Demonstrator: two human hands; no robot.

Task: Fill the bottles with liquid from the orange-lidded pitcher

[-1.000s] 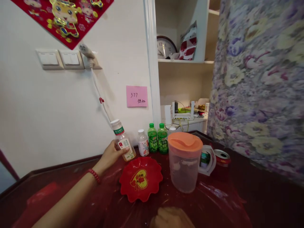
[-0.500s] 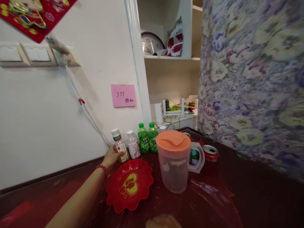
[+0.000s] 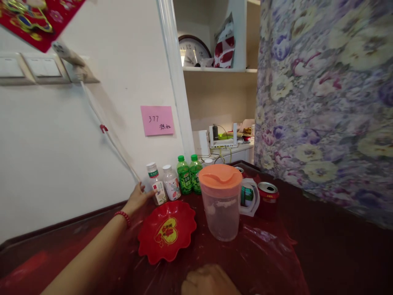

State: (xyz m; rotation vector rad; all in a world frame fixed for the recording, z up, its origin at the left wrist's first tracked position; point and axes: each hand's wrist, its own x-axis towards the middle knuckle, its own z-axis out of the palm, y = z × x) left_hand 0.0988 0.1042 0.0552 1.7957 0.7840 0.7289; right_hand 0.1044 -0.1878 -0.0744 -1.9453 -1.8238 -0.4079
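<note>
1. The bench [image 3: 322, 246] is dark wood under a thin red plastic sheet that lies wrinkled around the jug [image 3: 221, 203], the landmark for what follows.
2. Right of the jug and behind it hangs a flowered curtain [image 3: 322, 82]. Left of it and behind is a white wall with switches [image 3: 27, 67], a plugged-in cord [image 3: 107, 131] and a pink note [image 3: 157, 120]. Behind the jug, shelves hold a clock [image 3: 192, 51] and a small router [image 3: 223, 137].
3. The jug stands upright with its orange lid on and looks nearly empty.
4. In front of the jug and to its left lies a red scalloped plate [image 3: 167, 231], with nothing on it.
5. Left of the jug and behind it, a pale bottle [image 3: 156, 184] stands upright on the bench at the left end of a row, beside a second pale bottle [image 3: 170, 182] and two green bottles [image 3: 188, 174]. It seems already set in place.
6. The left hand [image 3: 138, 198] reaches to the pale bottle with fingers loosely spread, its tips at the bottle's side, not wrapped round it; letting go looks about all that is left.
7. The right hand [image 3: 208, 280] rests in front of the jug, at the frame's lower edge, loosely curled; I cannot tell whether it holds anything.
8. Just right of the jug stand a red can [image 3: 267, 196] and, behind the handle, a green can [image 3: 245, 196].
</note>
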